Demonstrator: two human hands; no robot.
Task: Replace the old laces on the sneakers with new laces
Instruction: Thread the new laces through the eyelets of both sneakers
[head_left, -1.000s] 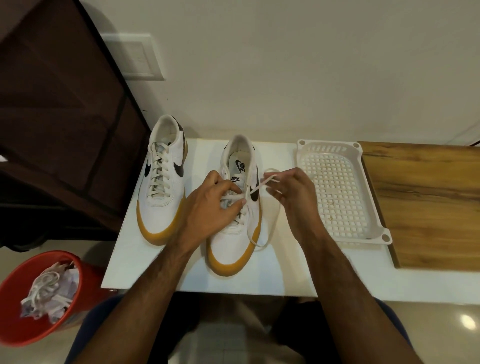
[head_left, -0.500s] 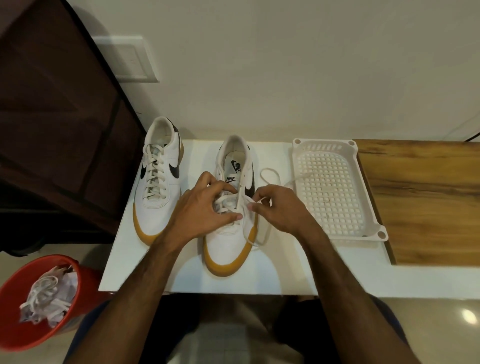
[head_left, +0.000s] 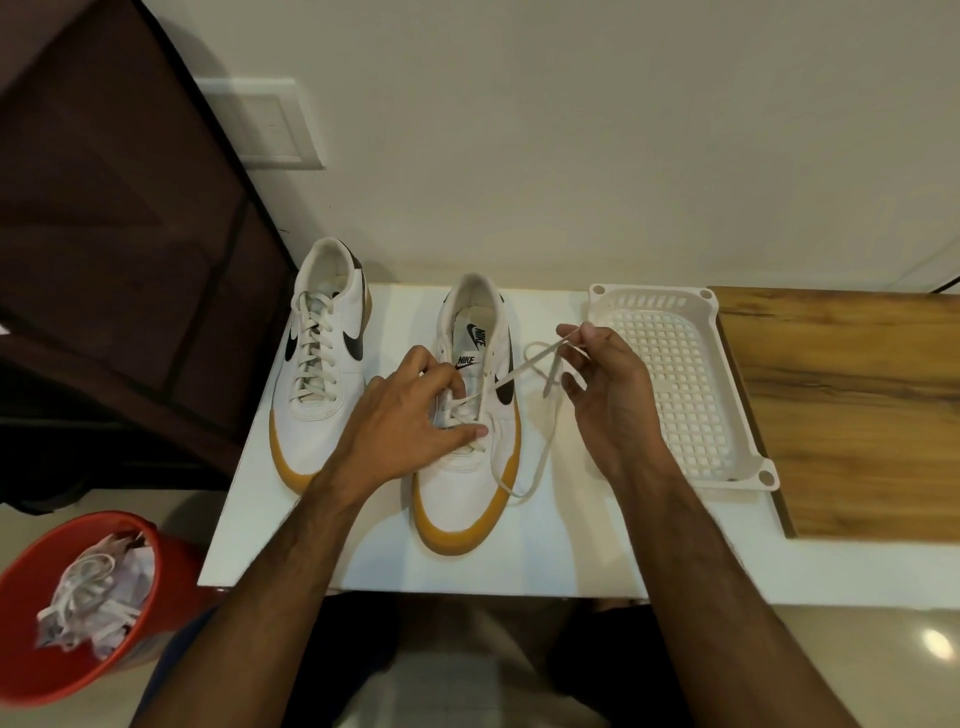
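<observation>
**White table against a cream wall**

A white table (head_left: 519, 561) stands against a plain cream wall (head_left: 571, 130) bearing a white switch plate (head_left: 270, 124). A wooden surface (head_left: 852, 410) adjoins the table's right edge; dark furniture (head_left: 114, 218) looms left over glossy pale flooring (head_left: 883, 660).

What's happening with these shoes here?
A person is lacing a sneaker on a white table. The left hand rests on the sneaker's laced front, fingers curled over the crossings, while the right hand pinches the loose lace and holds it out to the side. The other sneaker is fully laced. A white basket sits beside them, and used laces lie in a red bin.
</observation>
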